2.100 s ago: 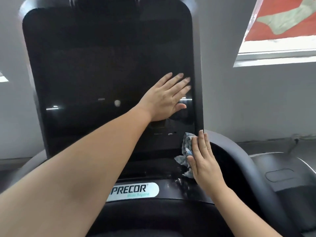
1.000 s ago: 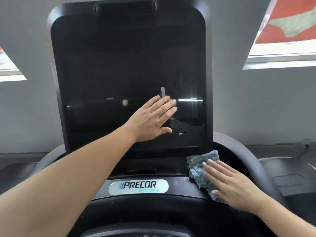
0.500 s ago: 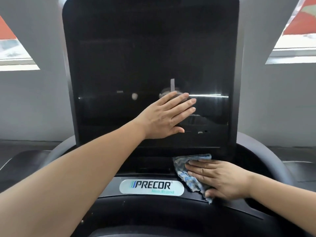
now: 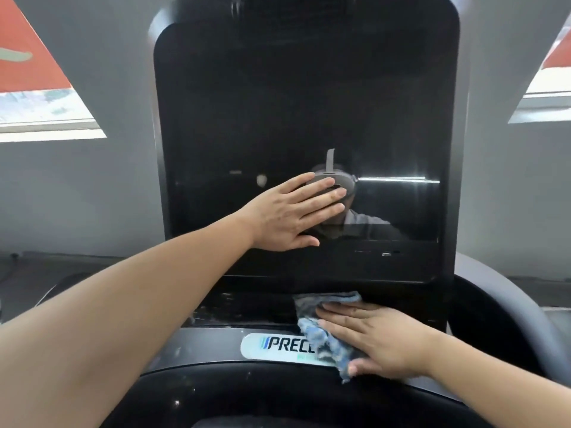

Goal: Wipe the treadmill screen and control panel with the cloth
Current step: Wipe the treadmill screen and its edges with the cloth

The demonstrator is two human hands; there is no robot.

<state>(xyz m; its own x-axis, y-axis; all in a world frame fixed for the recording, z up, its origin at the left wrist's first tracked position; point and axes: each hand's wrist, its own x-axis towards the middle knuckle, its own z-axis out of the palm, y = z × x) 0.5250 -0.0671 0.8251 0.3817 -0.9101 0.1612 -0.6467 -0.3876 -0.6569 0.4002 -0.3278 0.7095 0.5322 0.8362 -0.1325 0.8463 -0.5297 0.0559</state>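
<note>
The tall black treadmill screen [image 4: 302, 103] fills the middle of the head view, dark and glossy. My left hand [image 4: 293, 214] lies flat on its lower part, fingers together and pointing right, holding nothing. Below the screen runs the dark control panel [image 4: 241, 307] with a grey strip bearing a white brand label [image 4: 275, 345]. My right hand [image 4: 377, 341] presses a crumpled blue-and-white cloth [image 4: 321, 332] flat onto the panel and strip, covering the label's right end. Part of the cloth is hidden under the palm.
Black curved handrails [image 4: 494, 322] bend round the console on the right, and a black lower housing [image 4: 247, 396] sits nearest me. Grey walls [image 4: 92, 186] stand behind, with bright window openings at upper left [image 4: 40, 109] and upper right [image 4: 543, 106].
My right hand has slid the cloth leftward along the panel, from the right corner to over the label's end. My left hand stays flat on the screen. The view has shifted.
</note>
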